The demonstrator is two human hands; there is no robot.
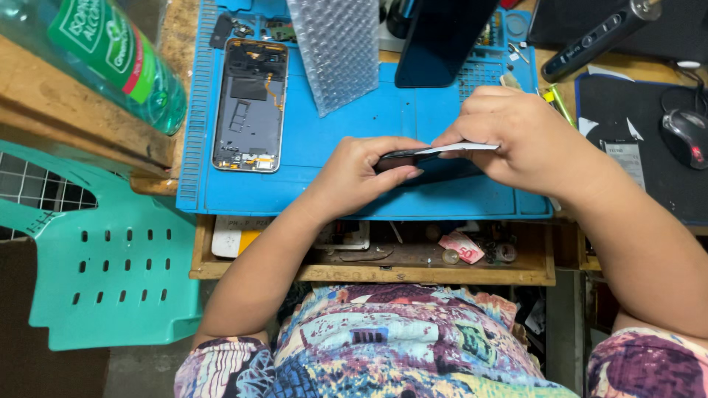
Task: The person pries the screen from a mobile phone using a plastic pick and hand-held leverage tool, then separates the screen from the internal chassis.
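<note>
Blue repair mat (310, 147), opened phone chassis (249, 105) at left: left hand (354, 173) clamped on dark phone panel (413, 156) above mat centre, right hand (516, 133) pinching thin white card (464, 148) at its edge; best kept shallow, slid steadily.

The person wears a short-sleeved garment (413, 346) in a busy patchwork print: pinks, blues, creams, yellows and dark purples, with speckled patches and small striped blocks. Below the wooden drawer (369, 269), the cloth covers the torso, and its sleeves end above the elbows on both sides. Both forearms are bare. The left hand (361, 177) and right hand (516, 136), above the drawer, carry no rings, watch or gloves. The fingernails are fairly long and unpainted.
</note>
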